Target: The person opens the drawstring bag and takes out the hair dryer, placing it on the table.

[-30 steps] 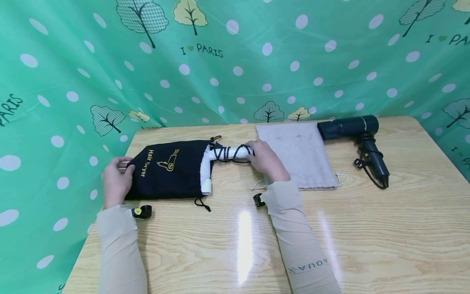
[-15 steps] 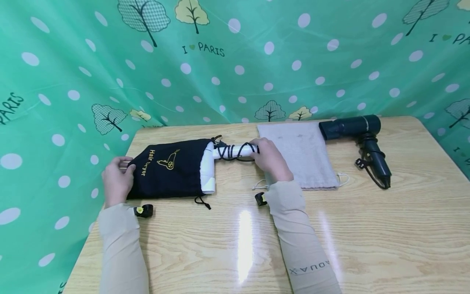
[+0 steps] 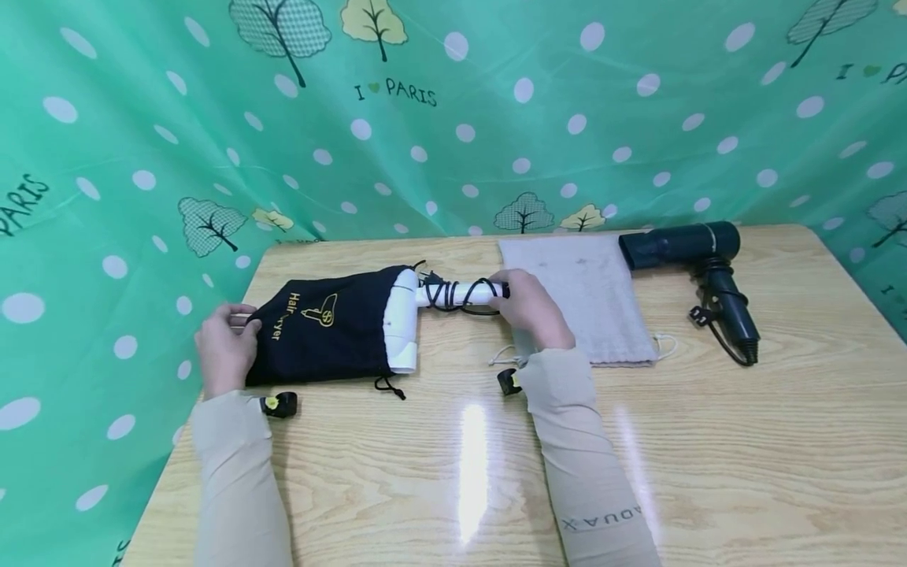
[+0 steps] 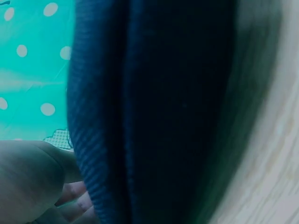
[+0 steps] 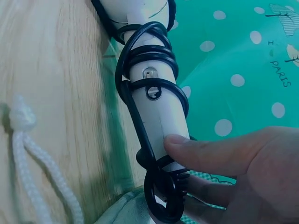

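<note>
A white hair dryer [image 3: 401, 323] lies with its body partly inside a black drawstring bag [image 3: 340, 346] printed "Hair Dryer". Its handle, wound with a black cord [image 5: 149, 58], sticks out to the right of the bag's mouth. My right hand [image 3: 527, 307] grips the handle's end, thumb on top in the right wrist view. At the bag's closed left end, my left hand [image 3: 227, 346] pinches the black cloth between thumb and fingers. Dark cloth fills most of the left wrist view, and the fingertips there are partly hidden. The dryer's far side is hidden in the bag.
A grey-white cloth drawstring bag [image 3: 577, 291] lies flat just beyond my right hand. A dark hair dryer [image 3: 683, 246], cord wrapped round its handle, lies at the right, its nozzle by that bag's edge. A green polka-dot curtain [image 3: 453, 157] hangs behind the wooden table [image 3: 397, 472].
My right hand has moved slightly right, drawing the white hair dryer further out of the black bag, so more of its body shows. My left hand keeps its hold on the bag's end.
</note>
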{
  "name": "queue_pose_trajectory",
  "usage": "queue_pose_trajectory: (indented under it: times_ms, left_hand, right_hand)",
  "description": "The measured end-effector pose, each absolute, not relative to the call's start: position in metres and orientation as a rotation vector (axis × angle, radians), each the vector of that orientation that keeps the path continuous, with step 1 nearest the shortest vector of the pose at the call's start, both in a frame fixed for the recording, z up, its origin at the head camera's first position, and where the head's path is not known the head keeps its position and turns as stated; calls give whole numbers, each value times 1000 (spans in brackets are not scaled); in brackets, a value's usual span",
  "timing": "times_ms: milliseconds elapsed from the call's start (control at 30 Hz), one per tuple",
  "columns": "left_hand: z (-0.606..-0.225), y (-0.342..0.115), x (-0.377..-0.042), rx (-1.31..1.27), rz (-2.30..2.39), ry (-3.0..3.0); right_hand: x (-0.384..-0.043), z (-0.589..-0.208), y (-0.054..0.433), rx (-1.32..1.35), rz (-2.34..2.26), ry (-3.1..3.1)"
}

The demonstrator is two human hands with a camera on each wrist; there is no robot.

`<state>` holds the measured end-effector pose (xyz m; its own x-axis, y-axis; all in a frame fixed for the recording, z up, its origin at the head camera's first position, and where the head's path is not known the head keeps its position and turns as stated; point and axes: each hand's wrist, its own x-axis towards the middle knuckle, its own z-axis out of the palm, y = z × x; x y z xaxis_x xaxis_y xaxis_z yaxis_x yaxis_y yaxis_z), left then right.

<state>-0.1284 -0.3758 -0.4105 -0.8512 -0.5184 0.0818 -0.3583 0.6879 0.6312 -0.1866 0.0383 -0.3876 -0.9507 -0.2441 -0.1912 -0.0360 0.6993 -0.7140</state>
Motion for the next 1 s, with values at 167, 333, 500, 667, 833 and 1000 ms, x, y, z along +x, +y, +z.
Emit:
queue_pose_trajectory:
  times_ms: [167,333,500,667,833,1000]
  left_hand:
    - [-412,-376,-126,722,-920,-2648]
    - [-413,-379,-124,747,-868,-2642]
    - [-412,-376,-130,742,-860,-2667]
    - [-412,-372,-137,662,-806,-2829]
    - [-415,-372,-143,615,-793,-2911]
    - [-418,-369,-149,619,-852,-2881]
  right_hand:
    - [-187,-390,40,-189,-1115,2602]
    - [-187,-391,36,-123,-1119,2580]
    - [-187,-387,40,-108,-1103,2584]
    - [-188,-389,48,-144,-1074,2576]
    - [-191,-394,44,-223,-1089,2598]
    - [-192,-399,29,-408,-1077,2678]
